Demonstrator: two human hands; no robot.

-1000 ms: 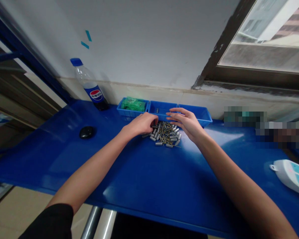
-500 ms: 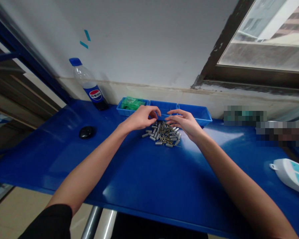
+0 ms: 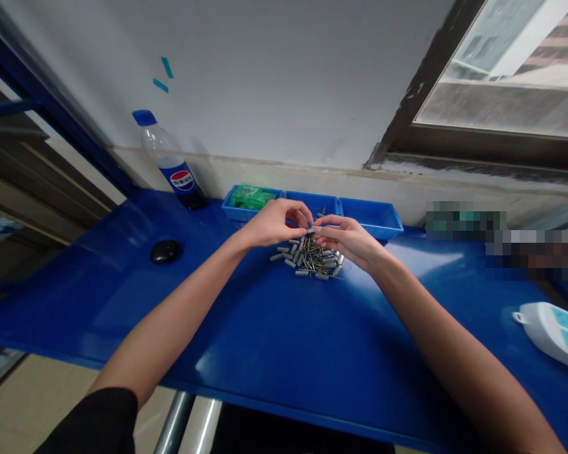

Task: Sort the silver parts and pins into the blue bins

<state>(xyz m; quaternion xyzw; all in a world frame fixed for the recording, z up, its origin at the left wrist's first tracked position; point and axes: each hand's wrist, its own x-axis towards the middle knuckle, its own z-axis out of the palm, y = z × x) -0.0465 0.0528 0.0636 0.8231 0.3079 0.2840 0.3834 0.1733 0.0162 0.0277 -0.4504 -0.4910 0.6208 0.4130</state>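
Over a pile of small parts, my left hand (image 3: 280, 223) and my right hand (image 3: 349, 241) meet at the fingertips. A small grey metal cylinder (image 3: 311, 231) is pinched between them, partly covered by the fingers. The heap of grey cylinders and thin brass-coloured pins (image 3: 312, 260) lies on the blue table just below both hands. Behind them stand three blue bins in a row: the left bin (image 3: 231, 214) holds a green packet (image 3: 253, 197), the middle bin (image 3: 307, 200) shows a small grey piece inside, and the right bin (image 3: 373, 217) is beside my right hand.
A cola bottle (image 3: 173, 161) stands at the back left against the wall. Nearer on the left lies a black rounded object (image 3: 165, 251). A white power strip (image 3: 551, 334) lies at the right edge of the blue table (image 3: 274, 347). Blurred-out items sit back right.
My hands have come together, and their spread fingers have closed on a small grey cylinder. A small grey piece now shows in the middle bin.
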